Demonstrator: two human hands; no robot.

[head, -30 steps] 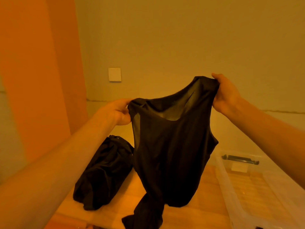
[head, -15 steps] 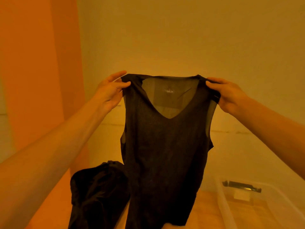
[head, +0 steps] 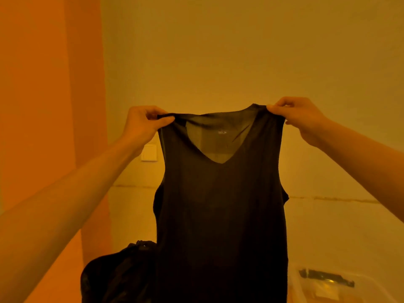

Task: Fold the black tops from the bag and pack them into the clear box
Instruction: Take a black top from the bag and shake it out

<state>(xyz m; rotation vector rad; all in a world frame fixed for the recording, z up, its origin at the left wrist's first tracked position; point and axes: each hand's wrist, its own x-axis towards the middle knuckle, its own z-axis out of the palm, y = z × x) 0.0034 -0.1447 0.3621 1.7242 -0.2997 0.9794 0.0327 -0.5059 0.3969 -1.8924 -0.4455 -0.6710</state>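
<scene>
Top point(head: 220, 215) looks thin, sheer, limp and light; left hand point(head: 143, 124) and right hand point(head: 299, 118) each pinch a shoulder strap, best hold for folding.

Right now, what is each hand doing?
Left hand: pinching the black top's shoulder.
Right hand: pinching its other shoulder.

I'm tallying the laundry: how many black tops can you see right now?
1. The black top hangs spread between the left hand and right hand, each pinching a shoulder. The black bag at lower left may hide more.
</scene>
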